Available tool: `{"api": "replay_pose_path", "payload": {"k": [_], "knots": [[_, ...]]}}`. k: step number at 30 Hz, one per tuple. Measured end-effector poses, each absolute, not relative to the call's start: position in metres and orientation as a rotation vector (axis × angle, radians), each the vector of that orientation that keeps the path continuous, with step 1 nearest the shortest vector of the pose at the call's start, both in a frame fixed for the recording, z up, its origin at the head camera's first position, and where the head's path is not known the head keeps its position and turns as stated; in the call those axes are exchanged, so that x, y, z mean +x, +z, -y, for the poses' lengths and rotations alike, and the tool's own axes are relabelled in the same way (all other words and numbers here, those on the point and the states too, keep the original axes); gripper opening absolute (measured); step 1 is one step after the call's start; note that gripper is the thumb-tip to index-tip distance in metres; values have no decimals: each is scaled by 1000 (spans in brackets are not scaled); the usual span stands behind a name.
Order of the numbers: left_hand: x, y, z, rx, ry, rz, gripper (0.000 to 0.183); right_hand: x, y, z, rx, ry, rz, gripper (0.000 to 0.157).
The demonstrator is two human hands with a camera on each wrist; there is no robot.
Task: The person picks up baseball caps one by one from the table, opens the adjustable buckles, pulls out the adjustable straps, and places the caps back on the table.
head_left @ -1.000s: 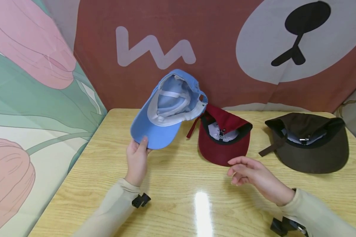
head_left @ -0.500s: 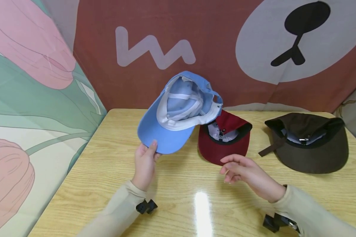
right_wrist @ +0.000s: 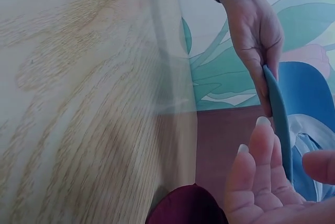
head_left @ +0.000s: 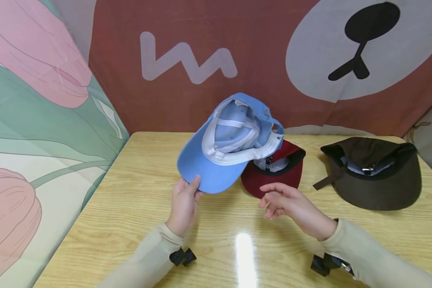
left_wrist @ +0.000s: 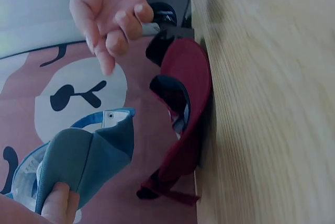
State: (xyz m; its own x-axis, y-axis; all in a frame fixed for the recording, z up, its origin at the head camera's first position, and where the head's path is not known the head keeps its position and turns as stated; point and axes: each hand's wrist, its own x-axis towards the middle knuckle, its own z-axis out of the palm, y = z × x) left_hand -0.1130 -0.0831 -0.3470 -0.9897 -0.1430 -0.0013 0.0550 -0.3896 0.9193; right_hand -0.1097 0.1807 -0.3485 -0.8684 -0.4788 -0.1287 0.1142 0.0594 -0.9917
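Note:
My left hand (head_left: pixel 185 206) pinches the brim of a light blue baseball cap (head_left: pixel 216 172), thumb on top and fingers beneath. The cap is held above the table, its white-lined inside facing me and its back strap pointing right. In the left wrist view the blue cap (left_wrist: pixel 86 156) hangs clear of the wood. My right hand (head_left: pixel 295 208) hovers in front of a dark red cap (head_left: pixel 273 180), fingers loosely bent with nothing in them. The red cap lies upside down on the table, partly hidden behind the blue one. In the right wrist view the right hand (right_wrist: pixel 267 182) is near the blue brim, apparently apart from it.
A dark brown cap (head_left: pixel 378 188) lies upside down at the right, its strap reaching left. The wooden table (head_left: pixel 122 208) ends at the back against a brown cloth backdrop (head_left: pixel 187 104) with a bear's face. A flowered cloth (head_left: pixel 57 132) hangs at the left.
My left hand has carried the blue cap rightward and slightly toward me, so it covers more of the red cap. The right hand has drifted left and slightly up in the view.

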Motion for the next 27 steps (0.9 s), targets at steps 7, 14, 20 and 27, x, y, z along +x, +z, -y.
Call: {"api": "replay_pose_path", "payload": {"k": [7, 14, 20, 27], "knots": [[-109, -347, 72, 140, -2632, 1619, 36, -113, -345, -174, -326, -1858, -1915, 53], [-103, -349, 69, 49, -2700, 1632, 44, -116, -342, -169, -352, -1861, -1905, 53], [-100, -352, 66, -1, -2705, 1685, 45, -118, -339, -166, -386, -1849, -1925, 34], [-97, -353, 61, -42, -2729, 1744, 48, -114, -338, -164, -358, -1881, -1947, 25]]}}
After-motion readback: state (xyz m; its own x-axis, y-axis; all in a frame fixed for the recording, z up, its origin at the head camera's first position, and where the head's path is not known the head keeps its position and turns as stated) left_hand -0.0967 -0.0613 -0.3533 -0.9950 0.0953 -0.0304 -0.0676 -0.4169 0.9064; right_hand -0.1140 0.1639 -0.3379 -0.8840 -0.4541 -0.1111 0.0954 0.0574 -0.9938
